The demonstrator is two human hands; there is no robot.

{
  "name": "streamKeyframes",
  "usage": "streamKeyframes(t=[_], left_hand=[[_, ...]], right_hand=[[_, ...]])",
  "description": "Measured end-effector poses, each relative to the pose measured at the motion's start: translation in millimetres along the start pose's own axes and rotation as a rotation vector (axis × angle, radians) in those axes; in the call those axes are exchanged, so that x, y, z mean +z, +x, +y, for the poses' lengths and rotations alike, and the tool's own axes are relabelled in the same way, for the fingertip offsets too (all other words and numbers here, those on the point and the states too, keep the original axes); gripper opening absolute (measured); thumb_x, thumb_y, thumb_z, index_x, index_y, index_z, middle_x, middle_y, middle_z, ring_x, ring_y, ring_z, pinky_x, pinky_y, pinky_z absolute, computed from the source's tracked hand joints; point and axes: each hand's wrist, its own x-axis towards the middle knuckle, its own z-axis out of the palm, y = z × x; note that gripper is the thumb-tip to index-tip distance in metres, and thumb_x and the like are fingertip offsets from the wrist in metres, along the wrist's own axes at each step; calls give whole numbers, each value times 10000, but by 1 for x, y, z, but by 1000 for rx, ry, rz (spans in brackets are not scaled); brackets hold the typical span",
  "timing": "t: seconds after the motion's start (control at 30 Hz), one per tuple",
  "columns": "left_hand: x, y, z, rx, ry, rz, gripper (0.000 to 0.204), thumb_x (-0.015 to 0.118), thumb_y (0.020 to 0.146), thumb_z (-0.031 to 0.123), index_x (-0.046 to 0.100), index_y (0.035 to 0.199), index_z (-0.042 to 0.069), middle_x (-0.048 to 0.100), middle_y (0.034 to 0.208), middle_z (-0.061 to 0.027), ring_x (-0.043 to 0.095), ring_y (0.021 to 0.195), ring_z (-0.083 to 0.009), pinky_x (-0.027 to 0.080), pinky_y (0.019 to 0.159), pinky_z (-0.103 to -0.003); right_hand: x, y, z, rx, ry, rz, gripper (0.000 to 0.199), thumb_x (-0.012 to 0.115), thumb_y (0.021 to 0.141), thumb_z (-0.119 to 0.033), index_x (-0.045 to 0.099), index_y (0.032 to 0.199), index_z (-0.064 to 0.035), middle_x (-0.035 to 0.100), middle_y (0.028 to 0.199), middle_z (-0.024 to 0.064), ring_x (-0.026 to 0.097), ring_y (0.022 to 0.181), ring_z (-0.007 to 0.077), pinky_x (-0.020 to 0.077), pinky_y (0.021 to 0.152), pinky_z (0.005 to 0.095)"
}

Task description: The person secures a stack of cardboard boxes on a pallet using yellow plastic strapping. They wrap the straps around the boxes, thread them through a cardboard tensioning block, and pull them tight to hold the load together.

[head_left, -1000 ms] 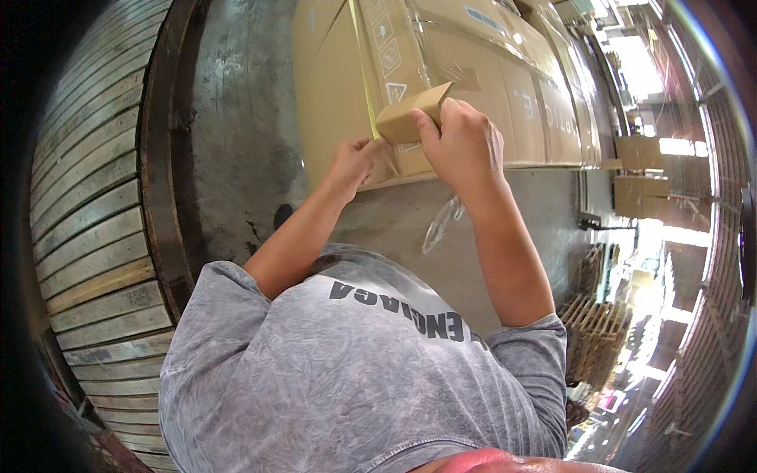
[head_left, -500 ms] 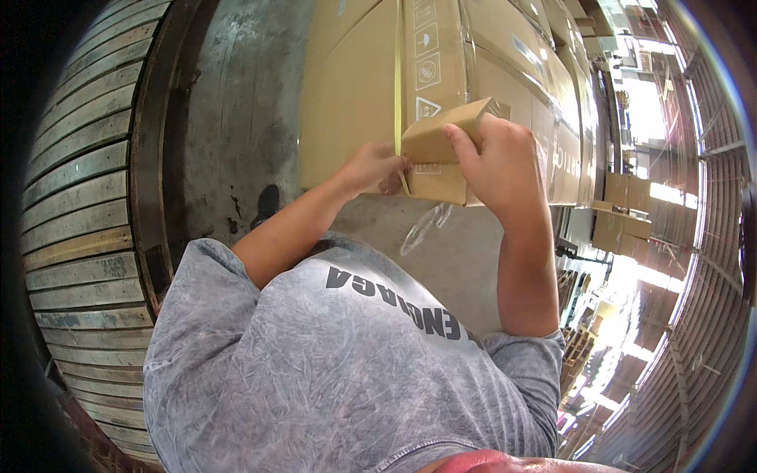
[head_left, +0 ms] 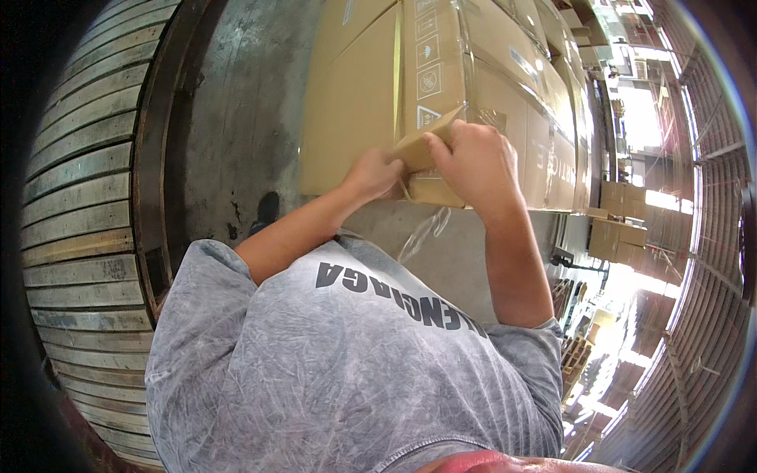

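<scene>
A large brown carton stands in front of me, with a narrow yellow strap running down its top. My right hand grips a folded piece of cardboard, thumb on its upper face and fingers over its far edge. This piece sits tilted at the carton's near edge, beside the strap. My left hand is closed around the strap's near end, its fingertips against the cardboard piece; the fingers are slightly blurred and partly hidden. A strip of clear plastic film dangles below the carton's near edge.
More wrapped cartons adjoin on the right. Concrete floor lies to the left, bordered by a dark metal beam and wooden slats. Smaller boxes and pallets stand farther right.
The cardboard piece has shifted left and slightly down toward the strap, with my right hand moving along. My left hand has moved only slightly and stays at the strap.
</scene>
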Motion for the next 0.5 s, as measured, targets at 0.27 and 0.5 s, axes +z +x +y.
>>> streamKeyframes(t=[0.27,0.5], left_hand=[[1,5,5,72,303,86,363,623,890,314,741,859,-28,706,737,-227,723,708,-365,547,691,-489],[1,-6,3,94,254,60,410,642,897,345,744,876,-52,706,736,-225,726,717,-328,537,683,-472]], right_hand=[[24,-44,-17,69,82,119,439,651,957,-407,717,793,-5,710,825,210,711,810,406,553,752,512],[31,-64,-17,201,160,163,402,654,960,-385,719,833,-9,732,872,194,727,817,397,568,754,498]])
